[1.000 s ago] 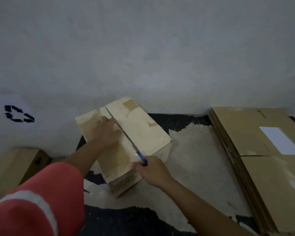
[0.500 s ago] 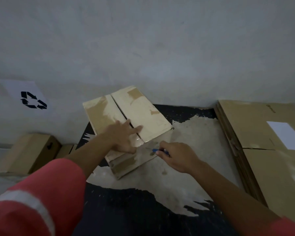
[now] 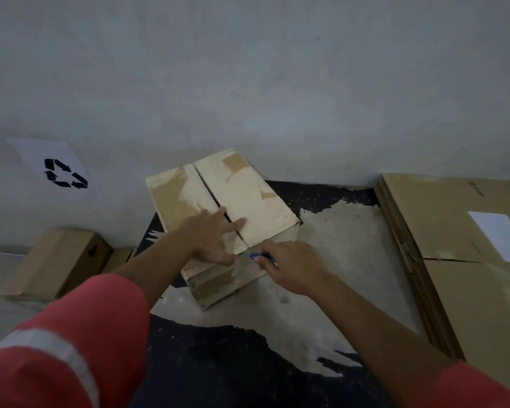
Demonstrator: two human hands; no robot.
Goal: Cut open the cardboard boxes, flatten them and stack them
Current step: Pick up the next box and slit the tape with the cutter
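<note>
Box (image 3: 256,201) lengthwise toward wall (image 3: 248,83)

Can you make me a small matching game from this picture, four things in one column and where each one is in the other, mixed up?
Things:
1. blue cutter
2. flattened cardboard stack
3. recycling sign
4. taped box

Places:
A. on the wall, far left
B. under the left hand
C. in the right hand
D. lying at far right

Pairs: 1-C, 2-D, 3-A, 4-B
</note>
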